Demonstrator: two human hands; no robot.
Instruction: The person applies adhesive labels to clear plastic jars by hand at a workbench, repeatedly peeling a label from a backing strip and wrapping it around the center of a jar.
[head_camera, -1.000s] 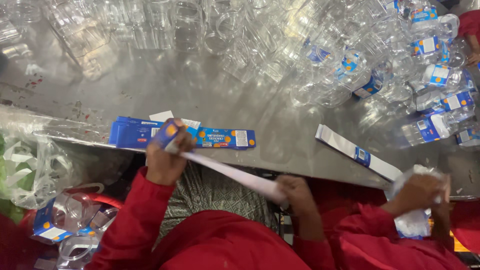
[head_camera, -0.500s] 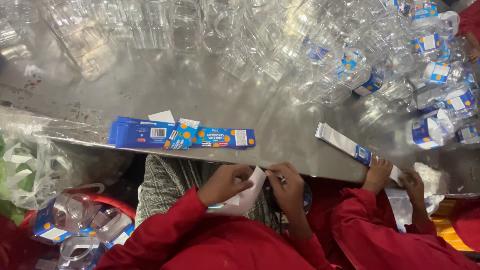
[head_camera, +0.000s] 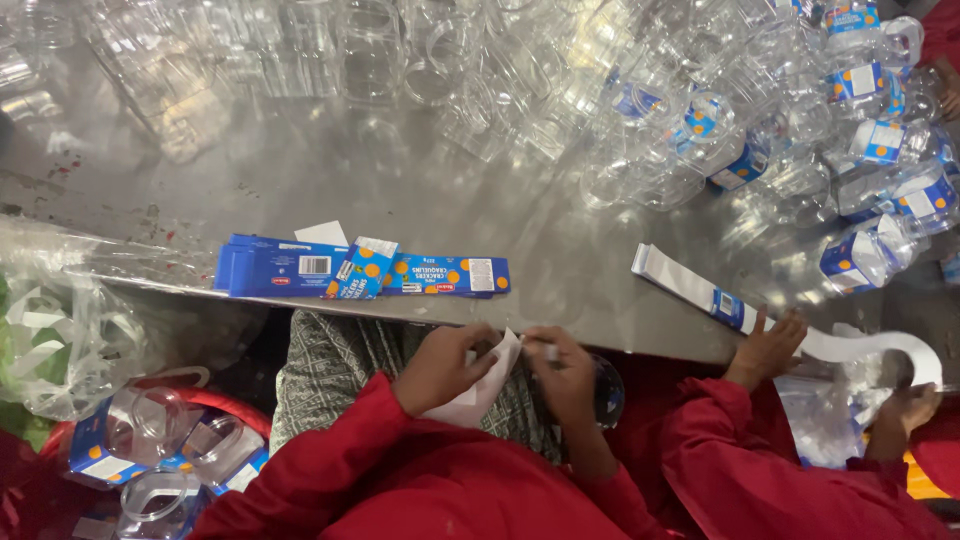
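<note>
Dull scuffed metal table (head_camera: 300, 190), glossy clear plastic jars (head_camera: 640, 90), paper strip (head_camera: 480, 385).

A packing workshop: steel table (head_camera: 400, 200) heaped with clear plastic jars (head_camera: 700, 110).

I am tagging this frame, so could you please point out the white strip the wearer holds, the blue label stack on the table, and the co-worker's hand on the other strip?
White strip (head_camera: 478, 392), head view, its middle fold.
Blue label stack (head_camera: 290, 267), head view, left end.
Co-worker's hand (head_camera: 768, 345), head view, back of hand.
</note>
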